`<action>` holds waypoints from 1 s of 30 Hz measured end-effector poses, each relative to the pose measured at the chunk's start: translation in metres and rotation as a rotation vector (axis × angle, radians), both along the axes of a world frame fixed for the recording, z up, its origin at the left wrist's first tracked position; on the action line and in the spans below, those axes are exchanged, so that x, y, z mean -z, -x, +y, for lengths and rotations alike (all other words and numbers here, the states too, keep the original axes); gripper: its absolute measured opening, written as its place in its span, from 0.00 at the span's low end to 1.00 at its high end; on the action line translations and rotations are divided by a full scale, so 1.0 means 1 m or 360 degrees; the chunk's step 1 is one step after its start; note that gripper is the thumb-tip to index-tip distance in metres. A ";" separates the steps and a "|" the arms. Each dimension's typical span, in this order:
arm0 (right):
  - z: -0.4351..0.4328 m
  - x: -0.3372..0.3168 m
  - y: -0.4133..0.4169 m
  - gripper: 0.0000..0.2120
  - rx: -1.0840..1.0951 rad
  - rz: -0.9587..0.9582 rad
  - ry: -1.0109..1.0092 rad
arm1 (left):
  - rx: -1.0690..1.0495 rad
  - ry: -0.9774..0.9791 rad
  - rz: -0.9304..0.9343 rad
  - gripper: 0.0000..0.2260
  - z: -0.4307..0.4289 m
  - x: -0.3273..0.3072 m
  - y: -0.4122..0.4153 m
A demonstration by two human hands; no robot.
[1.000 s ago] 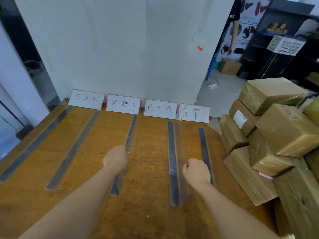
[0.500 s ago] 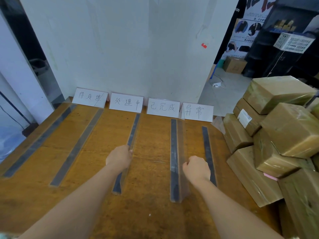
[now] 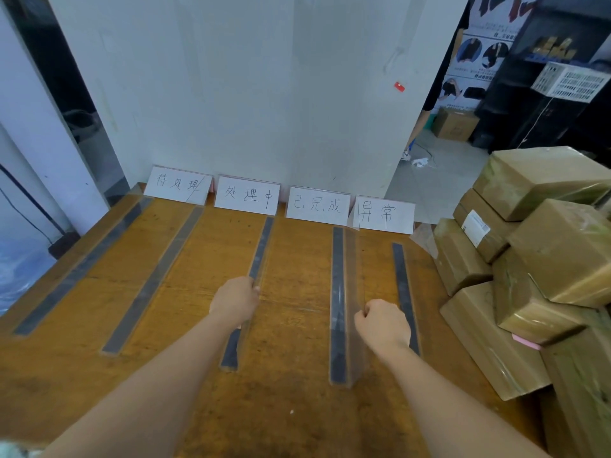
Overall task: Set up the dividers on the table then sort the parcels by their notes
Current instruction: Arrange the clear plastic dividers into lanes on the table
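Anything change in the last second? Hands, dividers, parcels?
Nothing visibly changed; only the camera view shifted slightly. The left hand still grips the middle divider, and the right hand still grips the fourth divider. The parcels and labels are unmoved.

Orange-brown wooden table [image 3: 297, 408], dark grey dividers [image 3: 338, 309], tan parcels [image 3: 562, 239].

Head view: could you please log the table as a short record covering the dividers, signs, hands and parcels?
dividers: five, laid lengthwise on the table
signs: four handwritten cards standing along the wall
left hand: grips the third divider from the left
right hand: grips the fourth divider
parcels: brown boxes stacked at the right, none between dividers yet
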State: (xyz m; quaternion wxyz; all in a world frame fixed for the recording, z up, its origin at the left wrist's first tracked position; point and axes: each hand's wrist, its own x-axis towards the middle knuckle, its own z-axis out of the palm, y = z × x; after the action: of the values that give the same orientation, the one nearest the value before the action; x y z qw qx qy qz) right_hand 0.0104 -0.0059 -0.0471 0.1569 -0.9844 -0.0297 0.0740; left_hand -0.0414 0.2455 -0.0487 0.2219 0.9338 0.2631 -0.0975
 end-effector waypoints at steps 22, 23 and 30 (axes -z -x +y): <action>-0.004 0.001 0.006 0.05 -0.0078 -0.0112 0.0056 | -0.0009 0.0132 0.0033 0.13 -0.002 -0.011 0.010; -0.004 0.001 0.006 0.05 -0.0082 -0.0117 0.0064 | -0.0012 0.0140 0.0031 0.14 -0.002 -0.010 0.010; -0.008 0.002 0.004 0.04 -0.0111 -0.0140 0.0087 | -0.0008 0.0148 0.0062 0.11 -0.003 -0.013 0.010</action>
State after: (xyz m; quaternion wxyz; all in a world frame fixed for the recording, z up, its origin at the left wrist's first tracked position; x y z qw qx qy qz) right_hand 0.0069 -0.0137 -0.0492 0.1257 -0.9890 -0.0690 0.0369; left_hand -0.0519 0.2428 -0.0360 0.2600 0.9198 0.2650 -0.1272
